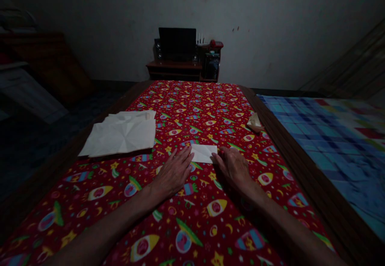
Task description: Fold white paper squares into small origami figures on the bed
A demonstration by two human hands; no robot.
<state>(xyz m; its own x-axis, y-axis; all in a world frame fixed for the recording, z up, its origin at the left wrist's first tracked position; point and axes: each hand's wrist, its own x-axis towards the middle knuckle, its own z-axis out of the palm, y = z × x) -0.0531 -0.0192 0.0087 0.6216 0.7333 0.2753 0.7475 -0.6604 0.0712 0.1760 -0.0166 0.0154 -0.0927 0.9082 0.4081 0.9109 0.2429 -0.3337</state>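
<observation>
A small white folded paper (204,154) lies on the red patterned cloth (186,234) in front of me, with faint crease lines across it. My left hand (176,170) rests palm down at the paper's left end, fingers stretched out, fingertips touching its edge. At the right end, my right hand (236,165) has its fingers curled, with the thumb and index finger closed on the paper's edge. A stack of creased white paper sheets (123,134) sits to the left of my hands. Farther right is a small folded paper piece (254,122).
The cloth covers a table with dark wooden edges (303,170). A bed with a blue checked cover (300,117) adjoins on the right. Beyond the far end stand a monitor (177,41), speakers and a red telephone (216,43). Wooden furniture (45,57) is at left.
</observation>
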